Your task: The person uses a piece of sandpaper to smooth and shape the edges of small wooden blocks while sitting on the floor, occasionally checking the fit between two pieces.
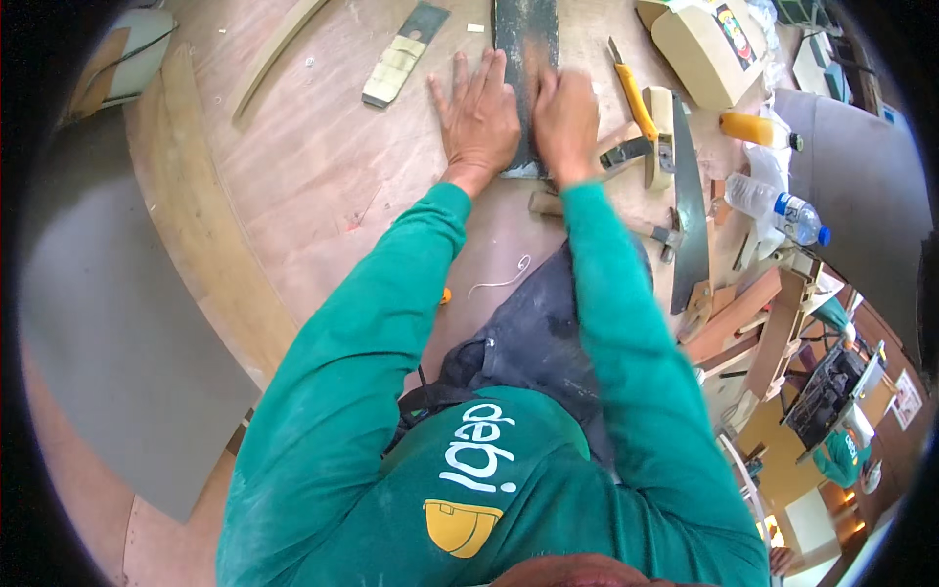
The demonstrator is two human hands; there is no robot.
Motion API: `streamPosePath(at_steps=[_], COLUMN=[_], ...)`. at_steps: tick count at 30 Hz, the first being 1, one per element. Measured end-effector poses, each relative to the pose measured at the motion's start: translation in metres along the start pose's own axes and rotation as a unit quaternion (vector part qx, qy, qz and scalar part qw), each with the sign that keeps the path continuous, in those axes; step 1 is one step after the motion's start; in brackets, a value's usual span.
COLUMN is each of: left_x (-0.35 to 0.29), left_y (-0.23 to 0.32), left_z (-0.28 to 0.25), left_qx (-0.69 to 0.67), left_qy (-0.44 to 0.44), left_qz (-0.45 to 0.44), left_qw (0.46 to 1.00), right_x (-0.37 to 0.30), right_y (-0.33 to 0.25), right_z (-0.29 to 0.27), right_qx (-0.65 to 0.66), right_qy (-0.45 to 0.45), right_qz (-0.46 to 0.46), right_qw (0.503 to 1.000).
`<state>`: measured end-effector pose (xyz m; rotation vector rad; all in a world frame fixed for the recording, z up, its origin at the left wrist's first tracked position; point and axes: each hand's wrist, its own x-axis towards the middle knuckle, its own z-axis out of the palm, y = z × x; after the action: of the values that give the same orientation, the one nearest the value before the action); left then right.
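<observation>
On the wooden table lies a long dark, worn slab (526, 29), its near end dusted white. My left hand (479, 119) is palm down at the slab's left edge, fingers stretched and apart. My right hand (565, 119), slightly blurred, is closed over the slab's right side. Whatever its fingers grip is hidden. To the right are a yellow-handled knife (638, 103), a wooden hand plane (660, 147) and a dark metal piece (626, 153). A hammer (611, 221) lies partly under my right forearm. Left of my hands is a flat metal blade (403, 59) wrapped in pale tape.
A saw blade (690, 210), a cardboard box (709, 49), a juice bottle (758, 129) and a water bottle (780, 208) stand or lie right. Curved wood strips (277, 54) and a grey sheet (108, 313) are left. Another person (843, 458) is far right.
</observation>
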<state>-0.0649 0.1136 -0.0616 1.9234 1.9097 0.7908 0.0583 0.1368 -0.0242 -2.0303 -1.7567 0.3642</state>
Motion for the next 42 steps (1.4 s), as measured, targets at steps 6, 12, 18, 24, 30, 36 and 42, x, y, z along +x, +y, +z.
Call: streamPosePath(at_steps=[6, 12, 18, 24, 30, 36, 42], left_x=[0.0, -0.002, 0.001, 0.001, 0.002, 0.0, 0.003], left_y=[0.0, 0.0, -0.002, 0.006, -0.006, 0.001, -0.005], left_z=[-0.006, 0.002, -0.005, 0.003, -0.005, 0.013, 0.004], left_qx=[0.0, -0.009, 0.014, -0.014, 0.01, 0.039, 0.048], left_qy=[0.0, 0.0, -0.006, -0.005, -0.006, -0.013, -0.024], left_qz=[-0.002, 0.007, -0.008, 0.005, -0.009, 0.017, -0.012], left_qw=[1.0, 1.0, 1.0, 1.0, 1.0, 0.999, 0.999], right_x=[0.005, 0.027, -0.028, 0.055, -0.033, 0.066, -0.051], right_y=[-0.005, -0.007, -0.007, 0.001, -0.014, 0.004, -0.009], right_z=[0.001, -0.005, -0.002, 0.007, -0.001, 0.028, 0.0], right_qx=[-0.004, -0.009, 0.008, -0.035, 0.008, -0.064, 0.034], right_qy=[0.019, 0.005, -0.001, 0.054, 0.013, 0.066, -0.008], right_qz=[-0.045, -0.019, 0.002, -0.059, -0.02, -0.066, 0.016], right_qw=[0.999, 1.0, 1.0, 0.996, 1.0, 0.994, 0.999])
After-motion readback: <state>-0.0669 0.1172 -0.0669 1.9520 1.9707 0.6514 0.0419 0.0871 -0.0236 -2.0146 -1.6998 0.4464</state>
